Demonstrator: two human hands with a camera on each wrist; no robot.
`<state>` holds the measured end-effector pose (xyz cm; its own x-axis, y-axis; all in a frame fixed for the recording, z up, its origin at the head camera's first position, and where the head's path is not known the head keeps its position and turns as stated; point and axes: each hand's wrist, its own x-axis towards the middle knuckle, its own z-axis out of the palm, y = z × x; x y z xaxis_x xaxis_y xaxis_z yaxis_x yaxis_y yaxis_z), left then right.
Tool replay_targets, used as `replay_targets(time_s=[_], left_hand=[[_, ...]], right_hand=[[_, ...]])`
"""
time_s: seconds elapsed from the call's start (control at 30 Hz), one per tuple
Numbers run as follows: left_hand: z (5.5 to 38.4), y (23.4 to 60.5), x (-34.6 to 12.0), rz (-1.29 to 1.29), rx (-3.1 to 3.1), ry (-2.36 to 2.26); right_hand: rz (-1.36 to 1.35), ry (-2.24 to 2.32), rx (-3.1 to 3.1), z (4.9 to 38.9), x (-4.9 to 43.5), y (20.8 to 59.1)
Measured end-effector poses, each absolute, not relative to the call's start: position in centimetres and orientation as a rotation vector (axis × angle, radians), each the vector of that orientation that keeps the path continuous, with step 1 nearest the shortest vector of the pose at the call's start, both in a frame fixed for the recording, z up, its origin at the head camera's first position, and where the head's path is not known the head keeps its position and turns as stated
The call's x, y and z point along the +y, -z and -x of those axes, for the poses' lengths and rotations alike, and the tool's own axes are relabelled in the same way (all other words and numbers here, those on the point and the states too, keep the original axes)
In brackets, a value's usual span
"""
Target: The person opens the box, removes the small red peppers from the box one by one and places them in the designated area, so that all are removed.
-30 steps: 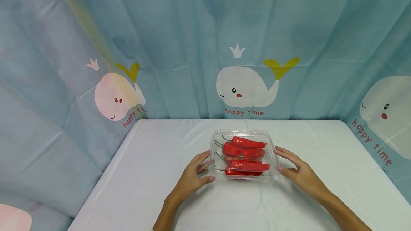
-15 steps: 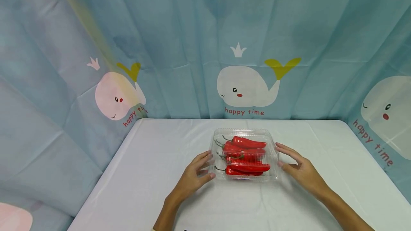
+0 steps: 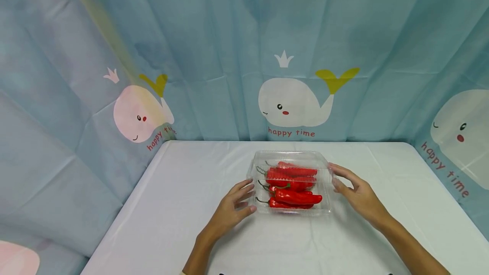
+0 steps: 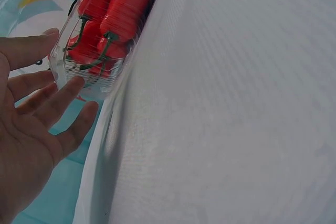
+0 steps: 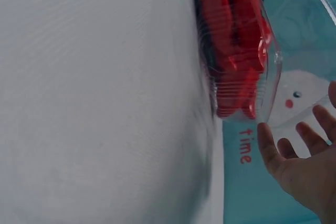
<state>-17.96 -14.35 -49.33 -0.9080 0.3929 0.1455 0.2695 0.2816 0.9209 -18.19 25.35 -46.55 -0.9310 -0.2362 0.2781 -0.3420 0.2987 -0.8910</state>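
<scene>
A clear plastic clamshell box (image 3: 292, 211) holding several red chili peppers (image 3: 296, 198) sits on the white table. Its clear lid (image 3: 286, 156) is tilted up, the ridged front edge raised over the peppers. My left hand (image 3: 228, 209) rests at the box's left end, fingers loosely spread, fingertips at the plastic. In the left wrist view its thumb lies along the box edge. With thumb and index finger, my right hand (image 3: 357, 196) pinches the lid's front right corner. The right wrist view shows its other fingers spread; the thumb is partly cut off by the frame.
The white-covered table (image 3: 172, 224) extends around the box on every side. A blue curtain (image 3: 214, 54) printed with white whales and "happy time" hangs behind and along both sides.
My right hand has moved up and back a little, and the lid's front edge has risen, uncovering the front peppers. My left hand stays in place.
</scene>
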Motion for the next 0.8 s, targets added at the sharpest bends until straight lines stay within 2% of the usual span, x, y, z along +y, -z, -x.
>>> replay_targets(time_s=[0.8], left_hand=[[17.9,49.2,-14.3,-0.634,2.414,-1.714]], right_hand=[[-0.217,-1.656,-2.643,21.6,24.7,46.2]])
